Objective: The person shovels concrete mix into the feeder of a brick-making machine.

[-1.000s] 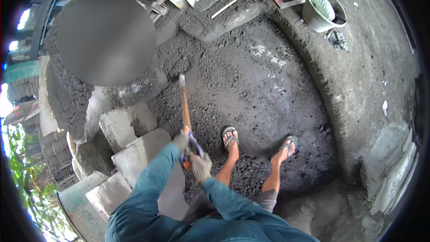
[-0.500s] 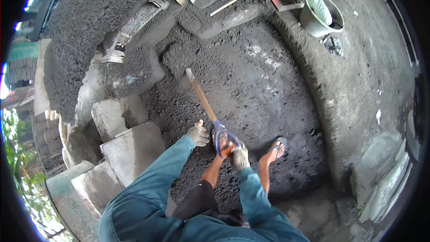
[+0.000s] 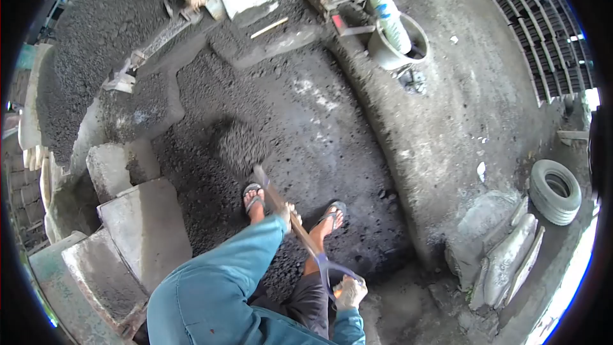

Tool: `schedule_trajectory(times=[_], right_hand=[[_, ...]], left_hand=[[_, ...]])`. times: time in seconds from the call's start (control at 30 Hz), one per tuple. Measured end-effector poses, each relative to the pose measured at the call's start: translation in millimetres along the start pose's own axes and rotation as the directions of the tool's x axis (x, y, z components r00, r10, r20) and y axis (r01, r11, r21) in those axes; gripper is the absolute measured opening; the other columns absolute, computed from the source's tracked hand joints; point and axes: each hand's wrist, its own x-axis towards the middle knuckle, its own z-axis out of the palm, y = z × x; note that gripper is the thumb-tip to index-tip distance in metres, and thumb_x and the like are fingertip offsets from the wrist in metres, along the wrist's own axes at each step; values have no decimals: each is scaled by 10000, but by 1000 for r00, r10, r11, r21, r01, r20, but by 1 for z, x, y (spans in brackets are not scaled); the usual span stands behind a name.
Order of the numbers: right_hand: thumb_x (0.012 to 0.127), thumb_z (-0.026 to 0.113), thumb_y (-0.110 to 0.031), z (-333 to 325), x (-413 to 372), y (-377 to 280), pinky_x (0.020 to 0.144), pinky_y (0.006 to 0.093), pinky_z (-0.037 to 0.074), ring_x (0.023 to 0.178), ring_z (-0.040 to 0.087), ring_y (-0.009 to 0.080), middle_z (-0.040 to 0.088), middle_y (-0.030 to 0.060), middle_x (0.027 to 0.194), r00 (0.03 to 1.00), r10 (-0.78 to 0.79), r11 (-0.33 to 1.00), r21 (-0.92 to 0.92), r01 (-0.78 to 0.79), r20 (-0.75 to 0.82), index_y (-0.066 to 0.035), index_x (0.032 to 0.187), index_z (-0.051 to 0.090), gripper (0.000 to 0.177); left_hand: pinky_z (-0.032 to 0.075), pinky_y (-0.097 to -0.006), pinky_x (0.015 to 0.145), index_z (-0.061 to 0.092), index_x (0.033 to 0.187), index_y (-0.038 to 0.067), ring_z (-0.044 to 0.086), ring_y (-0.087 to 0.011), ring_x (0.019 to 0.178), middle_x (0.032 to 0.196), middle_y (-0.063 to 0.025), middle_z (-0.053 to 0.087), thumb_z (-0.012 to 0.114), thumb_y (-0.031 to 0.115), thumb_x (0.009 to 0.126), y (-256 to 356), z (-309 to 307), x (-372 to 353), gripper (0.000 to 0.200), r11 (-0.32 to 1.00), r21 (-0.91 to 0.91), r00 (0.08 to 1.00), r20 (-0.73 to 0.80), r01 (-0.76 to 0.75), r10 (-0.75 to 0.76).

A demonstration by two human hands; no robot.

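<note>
A shovel (image 3: 302,233) with a wooden shaft and a blue handle slants across the front of my body. Its blade bears a heap of dark, damp gravelly mix (image 3: 242,147), blurred by motion, and the blade itself is hidden under it. My left hand (image 3: 290,216), in a pale glove, is wrapped round the shaft near the blade end. At the other end, my right hand (image 3: 350,292), also gloved, grips the blue handle. Both my feet, in sandals, stand on the dark floor on either side of the shaft.
Concrete blocks (image 3: 147,223) are stacked at the left, below a large gravel pile (image 3: 96,57). A bucket (image 3: 389,57) holding a bottle (image 3: 391,22) stands at the upper right. A low ledge (image 3: 377,134) runs beside the floor. A tyre (image 3: 555,191) and filled sacks (image 3: 509,262) are at the right.
The shovel has come nearer my body with its heap raised. My left hand, open and off the shaft before, now holds it. My right hand has moved lower. The view has turned right.
</note>
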Motion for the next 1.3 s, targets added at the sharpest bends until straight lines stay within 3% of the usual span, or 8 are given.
schedule_trajectory(times=[0.27, 0.5, 0.63, 0.83, 0.9, 1.1, 1.23, 1.3], right_hand=[[694, 752, -75, -252, 44, -56, 667, 372, 579, 732, 668, 242, 680, 78, 801, 899, -356, 860, -289, 422, 253, -139, 728, 667, 112], [776, 671, -173, -210, 61, -132, 463, 372, 482, 509, 548, 219, 530, 42, 658, 832, 125, 991, -29, -131, 540, -105, 872, 639, 122], [812, 644, -237, -113, 43, -176, 401, 373, 455, 457, 515, 199, 489, 24, 623, 697, -291, 956, 219, 193, 656, -92, 938, 621, 193], [762, 843, -159, 23, -187, -339, 542, 326, 527, 634, 631, 168, 638, 39, 766, 160, -838, 534, 725, 435, 521, -39, 949, 632, 306], [767, 845, -188, 53, -202, -351, 567, 300, 517, 647, 659, 192, 677, 50, 809, -217, -948, -87, 463, 882, 235, -37, 963, 652, 313], [733, 709, -304, 124, -213, -303, 1002, 487, 448, 984, 641, 298, 689, 80, 941, -681, -156, -890, 197, 410, 715, -130, 901, 699, 242], [811, 660, -199, 168, -86, -275, 954, 470, 499, 995, 651, 316, 710, 75, 1013, -688, -244, -728, 339, 596, 684, -96, 963, 743, 201], [936, 638, -191, 149, -112, -300, 894, 368, 538, 1066, 657, 223, 708, 104, 1091, -321, -388, -26, 339, 941, 864, -63, 1059, 730, 200]], left_hand=[[494, -551, 719, 487, 1018, 219, 561, -300, 778, 847, -53, 512, 537, 308, 973, -173, 27, -117, 112, 987, -11, 987, -9, 162, -162], [492, -459, 656, 511, 965, 157, 494, -231, 724, 829, -49, 471, 540, 202, 960, -122, 102, -311, 53, 935, -249, 923, 229, -252, 309], [498, -449, 690, 499, 984, 153, 499, -203, 701, 798, -21, 462, 590, 162, 949, 4, 175, -439, 98, 805, -313, 695, 405, -504, 594], [509, -475, 725, 511, 867, 138, 568, -250, 716, 751, -50, 502, 603, 260, 958, 167, 249, -622, 178, 750, -366, 390, 682, -551, 619], [514, -487, 713, 526, 877, 123, 575, -248, 702, 763, -49, 531, 630, 275, 945, 206, 249, -635, 196, 685, -454, 268, 686, -570, 677], [521, -483, 638, 521, 938, 126, 585, -255, 668, 768, -46, 553, 646, 268, 943, 264, 187, -555, 190, 556, -501, 335, 465, -664, 819], [527, -506, 666, 521, 976, 111, 596, -296, 700, 781, -83, 550, 602, 228, 974, 219, 159, -552, 143, 576, -459, 353, 484, -676, 801], [522, -538, 716, 543, 924, 93, 603, -307, 737, 795, -93, 561, 598, 248, 979, 199, 146, -545, 173, 571, -569, 256, 539, -591, 802]])
